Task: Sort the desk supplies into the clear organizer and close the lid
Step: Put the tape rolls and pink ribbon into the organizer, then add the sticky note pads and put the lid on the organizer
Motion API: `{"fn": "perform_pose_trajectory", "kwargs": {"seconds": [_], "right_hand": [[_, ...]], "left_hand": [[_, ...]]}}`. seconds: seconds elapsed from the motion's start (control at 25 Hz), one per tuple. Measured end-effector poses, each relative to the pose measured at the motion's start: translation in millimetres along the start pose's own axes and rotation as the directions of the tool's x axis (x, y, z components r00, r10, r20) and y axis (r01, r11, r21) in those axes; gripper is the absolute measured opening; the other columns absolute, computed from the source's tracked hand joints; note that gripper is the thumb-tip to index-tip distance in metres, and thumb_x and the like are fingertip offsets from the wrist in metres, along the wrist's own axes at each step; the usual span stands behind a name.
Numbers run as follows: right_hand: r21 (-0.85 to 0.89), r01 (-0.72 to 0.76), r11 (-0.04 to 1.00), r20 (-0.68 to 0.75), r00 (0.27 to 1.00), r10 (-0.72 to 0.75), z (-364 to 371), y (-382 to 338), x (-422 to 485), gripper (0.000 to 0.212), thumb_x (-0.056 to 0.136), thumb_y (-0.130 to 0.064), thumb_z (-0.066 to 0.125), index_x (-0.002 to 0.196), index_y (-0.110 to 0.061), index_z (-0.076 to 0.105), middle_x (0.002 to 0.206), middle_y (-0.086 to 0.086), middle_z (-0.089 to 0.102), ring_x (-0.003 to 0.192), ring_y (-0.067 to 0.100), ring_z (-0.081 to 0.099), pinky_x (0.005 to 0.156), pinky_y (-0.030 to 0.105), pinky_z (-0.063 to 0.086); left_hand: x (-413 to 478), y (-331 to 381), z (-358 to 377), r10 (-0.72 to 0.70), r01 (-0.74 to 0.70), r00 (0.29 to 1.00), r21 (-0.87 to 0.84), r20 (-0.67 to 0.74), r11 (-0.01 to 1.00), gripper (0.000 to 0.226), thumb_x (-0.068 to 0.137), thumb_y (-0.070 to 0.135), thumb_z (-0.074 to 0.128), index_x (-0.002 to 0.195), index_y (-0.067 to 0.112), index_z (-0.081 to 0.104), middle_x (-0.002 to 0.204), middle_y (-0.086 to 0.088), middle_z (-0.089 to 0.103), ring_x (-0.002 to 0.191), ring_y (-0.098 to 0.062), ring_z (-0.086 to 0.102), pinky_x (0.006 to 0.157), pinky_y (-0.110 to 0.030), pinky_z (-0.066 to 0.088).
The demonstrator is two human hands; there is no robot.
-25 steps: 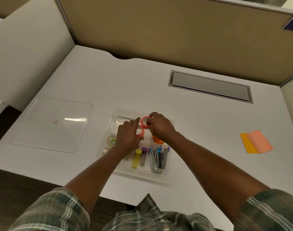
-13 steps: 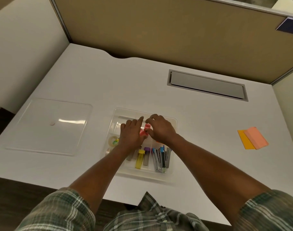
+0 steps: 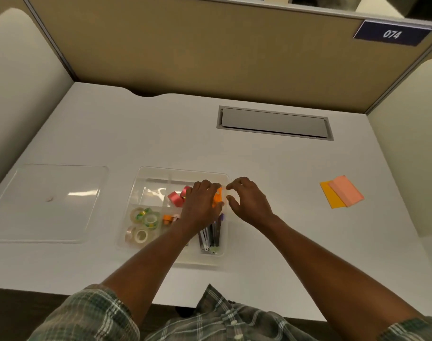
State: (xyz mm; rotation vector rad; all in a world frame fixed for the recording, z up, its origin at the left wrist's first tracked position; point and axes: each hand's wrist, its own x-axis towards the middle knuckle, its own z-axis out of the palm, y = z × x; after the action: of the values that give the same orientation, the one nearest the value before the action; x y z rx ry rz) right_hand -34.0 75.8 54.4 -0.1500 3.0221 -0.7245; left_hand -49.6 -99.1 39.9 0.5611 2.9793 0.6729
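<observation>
Sorting in hand: left hand (image 3: 202, 205) lies palm-down over a small orange item (image 3: 217, 198) in the clear plastic divided organizer (image 3: 146, 174) on the white desk (image 3: 161, 134), grip not discernible; right hand (image 3: 249, 200) hovers at its right rim, fingers loosely curled, empty. Next, likely: fetch the orange and pink sticky-note pads (image 3: 340, 194) well apart to the right, then the clear flat lid (image 3: 50, 200) lying left. A dark blue plate (image 3: 392, 34) on the far partition (image 3: 210, 45) reads "074".

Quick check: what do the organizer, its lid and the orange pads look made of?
Organizer: clear glossy plastic, probably; the desk shows through its walls.
Lid: same clear plastic, with a glare streak.
Orange pads: matte paper, likely sticky notes; flat, no shine.
</observation>
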Motion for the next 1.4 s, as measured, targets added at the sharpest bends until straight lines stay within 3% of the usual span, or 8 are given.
{"fn": "perform_pose_trajectory", "kwargs": {"seconds": [0.4, 0.6, 0.84, 1.0, 1.2, 1.28, 1.4], "right_hand": [[-0.051, -0.274, 0.96, -0.047, 0.961, 0.272, -58, 165, -61, 0.035, 0.092, -0.031, 0.062, 0.125, -0.02, 0.06, 0.129, 0.003, 0.053, 0.117, 0.025, 0.053, 0.086, 0.037, 0.05], [-0.16, -0.486, 0.859, -0.041, 0.873, 0.486, -84, 254, -72, 0.055, 0.091, -0.032, 0.062, 0.14, -0.016, 0.046, 0.145, 0.014, 0.041, 0.128, 0.035, 0.043, 0.094, 0.043, 0.044], [-0.121, -0.624, 0.772, 0.036, 0.774, 0.632, -104, 313, -60, 0.075, 0.089, -0.036, 0.065, 0.15, -0.013, 0.027, 0.153, 0.017, 0.027, 0.136, 0.04, 0.033, 0.1, 0.05, 0.043], [-0.21, -0.608, 0.766, 0.086, 0.769, 0.634, -107, 319, -48, 0.077, 0.088, -0.041, 0.065, 0.149, -0.015, 0.026, 0.139, 0.016, 0.039, 0.124, 0.037, 0.043, 0.092, 0.044, 0.045], [-0.392, -0.479, 0.785, 0.013, 0.85, 0.526, -94, 304, -48, 0.055, 0.086, -0.029, 0.058, 0.136, -0.011, 0.04, 0.12, 0.014, 0.048, 0.102, 0.032, 0.053, 0.075, 0.034, 0.044], [-0.333, -0.443, 0.833, 0.011, 0.881, 0.473, -92, 294, -46, 0.039, 0.087, -0.023, 0.049, 0.122, -0.008, 0.051, 0.11, 0.014, 0.056, 0.096, 0.032, 0.059, 0.075, 0.034, 0.046], [-0.146, -0.451, 0.88, -0.158, 0.889, 0.429, -97, 284, -44, 0.022, 0.087, -0.011, 0.043, 0.093, -0.008, 0.064, 0.086, 0.013, 0.066, 0.081, 0.035, 0.067, 0.068, 0.034, 0.048]], "left_hand": [[32, 127, 60, 0.122, -0.129, 0.981, 0.041, 0.151, 0.991, 0.049, 0.088, 0.041, 0.063, 0.132, 0.02, 0.054, 0.126, -0.003, 0.056, 0.114, -0.024, 0.05, 0.091, -0.038, 0.04], [43, 170, 86, 0.135, -0.143, 0.968, 0.024, 0.213, 0.989, 0.049, 0.089, 0.041, 0.061, 0.132, 0.021, 0.053, 0.124, -0.001, 0.054, 0.112, -0.023, 0.05, 0.092, -0.037, 0.038], [39, 181, 103, 0.115, -0.13, 0.962, 0.045, 0.249, 0.99, 0.048, 0.089, 0.043, 0.06, 0.132, 0.023, 0.052, 0.126, 0.001, 0.053, 0.113, -0.022, 0.05, 0.091, -0.035, 0.038], [36, 177, 109, 0.077, -0.095, 0.963, 0.055, 0.258, 0.994, 0.048, 0.088, 0.043, 0.061, 0.131, 0.024, 0.054, 0.125, 0.002, 0.053, 0.112, -0.02, 0.05, 0.09, -0.035, 0.037], [36, 180, 114, 0.053, -0.066, 0.961, 0.042, 0.272, 0.997, 0.047, 0.088, 0.043, 0.062, 0.13, 0.024, 0.054, 0.124, 0.002, 0.054, 0.111, -0.02, 0.051, 0.09, -0.034, 0.037], [38, 184, 116, 0.054, -0.064, 0.959, 0.026, 0.277, 0.998, 0.046, 0.088, 0.043, 0.061, 0.129, 0.024, 0.055, 0.123, 0.003, 0.055, 0.111, -0.019, 0.051, 0.09, -0.034, 0.037], [46, 192, 118, 0.062, -0.06, 0.958, -0.015, 0.279, 0.998, 0.044, 0.088, 0.043, 0.062, 0.128, 0.025, 0.055, 0.121, 0.003, 0.055, 0.11, -0.02, 0.051, 0.091, -0.034, 0.038]]}}
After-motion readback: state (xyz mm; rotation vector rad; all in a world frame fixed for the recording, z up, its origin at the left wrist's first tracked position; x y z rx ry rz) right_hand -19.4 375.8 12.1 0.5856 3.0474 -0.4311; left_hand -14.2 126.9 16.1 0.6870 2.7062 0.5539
